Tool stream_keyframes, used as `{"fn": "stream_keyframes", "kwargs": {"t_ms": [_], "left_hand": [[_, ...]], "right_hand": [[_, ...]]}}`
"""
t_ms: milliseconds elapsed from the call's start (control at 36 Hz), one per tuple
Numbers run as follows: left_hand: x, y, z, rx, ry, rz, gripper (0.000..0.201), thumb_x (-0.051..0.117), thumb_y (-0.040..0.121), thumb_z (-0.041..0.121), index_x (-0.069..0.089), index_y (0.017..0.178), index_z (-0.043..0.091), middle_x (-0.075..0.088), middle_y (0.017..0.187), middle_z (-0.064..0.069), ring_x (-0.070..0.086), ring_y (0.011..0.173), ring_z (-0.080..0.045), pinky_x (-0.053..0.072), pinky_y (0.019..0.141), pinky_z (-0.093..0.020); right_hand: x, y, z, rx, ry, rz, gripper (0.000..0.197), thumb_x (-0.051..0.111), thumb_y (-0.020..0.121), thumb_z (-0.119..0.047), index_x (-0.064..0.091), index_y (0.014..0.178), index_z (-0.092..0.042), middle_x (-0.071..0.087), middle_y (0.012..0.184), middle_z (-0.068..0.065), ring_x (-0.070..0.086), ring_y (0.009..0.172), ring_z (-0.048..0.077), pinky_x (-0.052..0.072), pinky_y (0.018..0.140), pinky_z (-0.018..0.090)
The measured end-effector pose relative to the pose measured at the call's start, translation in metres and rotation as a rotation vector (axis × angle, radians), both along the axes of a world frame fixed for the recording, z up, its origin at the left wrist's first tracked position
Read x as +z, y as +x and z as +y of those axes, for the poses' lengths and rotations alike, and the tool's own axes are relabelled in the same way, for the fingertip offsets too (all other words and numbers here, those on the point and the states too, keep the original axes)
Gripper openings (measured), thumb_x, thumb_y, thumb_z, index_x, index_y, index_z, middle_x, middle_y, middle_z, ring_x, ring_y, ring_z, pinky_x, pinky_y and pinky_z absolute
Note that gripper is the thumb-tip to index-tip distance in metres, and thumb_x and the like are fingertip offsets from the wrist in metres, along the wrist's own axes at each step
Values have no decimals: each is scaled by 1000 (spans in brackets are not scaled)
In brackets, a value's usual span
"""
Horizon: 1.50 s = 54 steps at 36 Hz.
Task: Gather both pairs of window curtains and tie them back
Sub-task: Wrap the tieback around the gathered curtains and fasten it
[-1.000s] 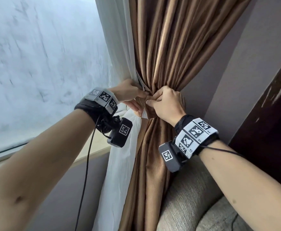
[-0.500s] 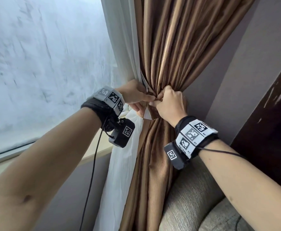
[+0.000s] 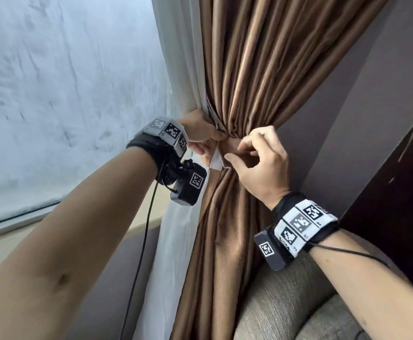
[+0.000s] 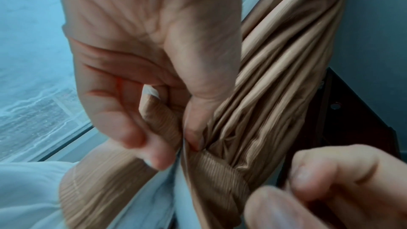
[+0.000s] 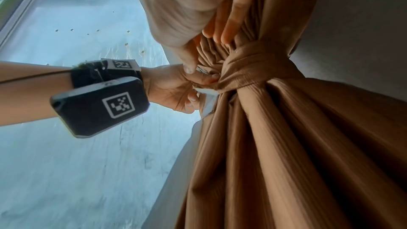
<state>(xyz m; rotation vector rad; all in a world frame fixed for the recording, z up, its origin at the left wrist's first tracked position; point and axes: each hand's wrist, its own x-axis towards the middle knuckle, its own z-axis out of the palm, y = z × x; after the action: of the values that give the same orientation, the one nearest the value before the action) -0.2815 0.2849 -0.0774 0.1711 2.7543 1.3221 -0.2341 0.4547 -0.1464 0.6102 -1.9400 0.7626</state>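
Observation:
The brown curtain (image 3: pixel 261 69) is bunched into a waist, and a matching brown tieback band (image 3: pixel 234 149) is wrapped around it. My left hand (image 3: pixel 206 137) holds the band's loose end with its white lining; in the left wrist view that end (image 4: pixel 158 116) sits between the thumb and curled fingers. My right hand (image 3: pixel 257 168) is at the band's right side, thumb and curled index tips on the band with a small gap between them. The right wrist view shows the band (image 5: pixel 253 69) cinched around the pleats. The white sheer curtain (image 3: pixel 176 241) hangs beside the brown one.
A large frosted window (image 3: pixel 65 94) fills the left, with a sill (image 3: pixel 139 222) below it. A grey upholstered sofa arm (image 3: pixel 286 303) sits under my right forearm. Dark wooden furniture (image 3: pixel 396 180) stands at the right against the grey wall.
My right hand has loosened from a tight fist on the band and drawn back slightly to the right. The left hand keeps its hold at the same spot.

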Motion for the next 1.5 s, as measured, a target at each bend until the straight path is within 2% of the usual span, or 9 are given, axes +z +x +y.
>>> {"fn": "stream_keyframes", "kwargs": {"t_ms": [194, 306, 611, 833, 1028, 1222, 1333, 1417, 1500], "left_hand": [[2, -1, 0, 16, -1, -19, 21, 70, 89, 27, 66, 93, 6, 68, 79, -8, 68, 61, -13, 60, 60, -24], [2, 1, 0, 29, 2, -28, 23, 70, 88, 28, 67, 92, 5, 69, 77, -8, 67, 61, -12, 59, 57, -22], [5, 10, 8, 55, -3, -61, 28, 67, 90, 25, 68, 105, 1, 72, 75, -9, 67, 57, -13, 55, 50, -19], [6, 12, 4, 54, 3, -47, 16, 70, 87, 19, 63, 96, 8, 67, 67, -5, 63, 45, -9, 52, 45, -18], [4, 10, 0, 129, -80, -2, 19, 68, 88, 20, 56, 87, 6, 49, 57, -6, 40, 43, -15, 30, 35, -16], [-4, 2, -2, 156, 6, 11, 20, 69, 87, 20, 53, 83, 8, 47, 56, -3, 39, 39, -11, 28, 33, -14], [-8, -1, -4, 138, 10, 42, 23, 69, 88, 25, 54, 80, 10, 48, 61, -2, 40, 48, -12, 32, 37, -19], [-13, 2, -6, 103, -32, 137, 19, 64, 92, 28, 58, 87, 10, 50, 66, 0, 46, 58, -12, 35, 48, -20], [-21, 9, -14, 57, -116, 240, 26, 59, 95, 32, 60, 85, 8, 60, 78, -4, 58, 73, -19, 46, 59, -24]], "right_hand": [[-7, -9, 2, 9, 205, -364, 44, 90, 58, -31, 60, 85, -13, 49, 87, -5, 46, 72, 11, 46, 74, 31], [-11, -16, 3, 2, 178, -273, 15, 77, 71, -24, 71, 81, -13, 66, 83, 1, 63, 72, 23, 54, 69, 41], [-2, 8, -1, -24, 109, -101, 13, 72, 78, -24, 70, 70, -13, 70, 71, 3, 63, 60, 26, 53, 58, 39], [-5, 23, -30, -128, 366, -4, 16, 64, 72, -15, 65, 56, -13, 60, 62, 3, 59, 56, 25, 40, 49, 29], [-19, -1, -36, -74, 474, -1, 24, 74, 65, 8, 57, 57, -7, 55, 67, 9, 55, 61, 30, 48, 47, 38], [-9, -6, -37, -56, 663, -90, 23, 76, 66, 3, 57, 55, -5, 57, 68, 8, 60, 67, 30, 47, 43, 32], [0, 2, -47, -104, 851, -117, 30, 39, 70, 0, 68, 63, 2, 65, 83, 16, 62, 78, 37, 52, 62, 39], [-2, 6, -58, -182, 1041, -296, 32, 45, 85, -4, 70, 104, 1, 48, 136, 17, 45, 118, 37, 38, 99, 44], [-1, 8, -60, -242, 1090, -394, 36, 45, 90, -14, 65, 119, -6, 30, 151, 9, 33, 128, 31, 31, 108, 39]]}}
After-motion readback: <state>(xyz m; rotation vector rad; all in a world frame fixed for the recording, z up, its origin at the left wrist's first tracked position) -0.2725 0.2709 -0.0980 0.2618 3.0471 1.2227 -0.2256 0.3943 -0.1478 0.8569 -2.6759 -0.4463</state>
